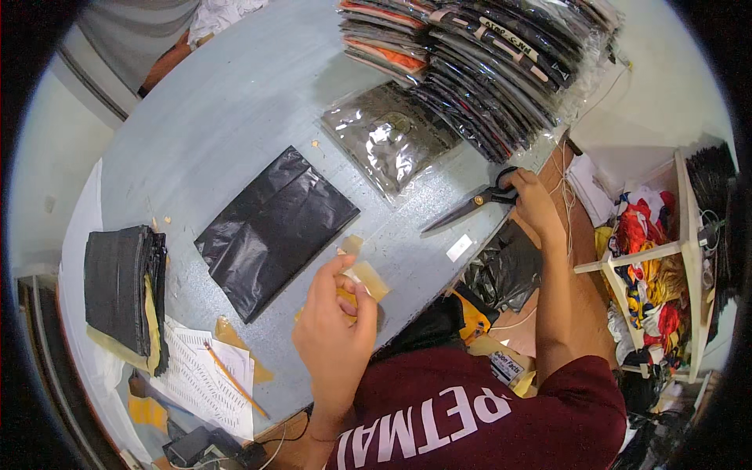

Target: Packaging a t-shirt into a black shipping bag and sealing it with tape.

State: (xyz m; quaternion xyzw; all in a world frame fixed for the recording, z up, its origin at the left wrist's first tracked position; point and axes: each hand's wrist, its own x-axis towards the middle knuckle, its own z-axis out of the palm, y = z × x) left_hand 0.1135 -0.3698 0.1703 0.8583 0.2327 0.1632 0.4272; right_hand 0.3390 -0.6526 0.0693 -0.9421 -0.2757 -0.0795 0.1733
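Note:
My right hand (531, 202) is closed round the handles of large black-handled scissors (479, 200), near the table's right edge. Their blades lie low over the table, pointing left. My left hand (335, 321) is by the near edge, its fingers curled together over a tan, glossy, tape-like piece (368, 280) that shows around them; its full shape is hidden. Just beyond this hand a flat black plastic bag (274, 227) lies slantwise on the table. Farther back is a clear plastic-wrapped dark packet (392, 137). A small white label (459, 247) rests near the scissor tips.
Tall stacks of plastic-wrapped garments (493, 78) stand at the back right. On the left are a pile of folded black bags (117, 290), printed paper sheets (196, 368) and a pencil (235, 380). A shelf (681, 258) with colourful cloth stands right of the table.

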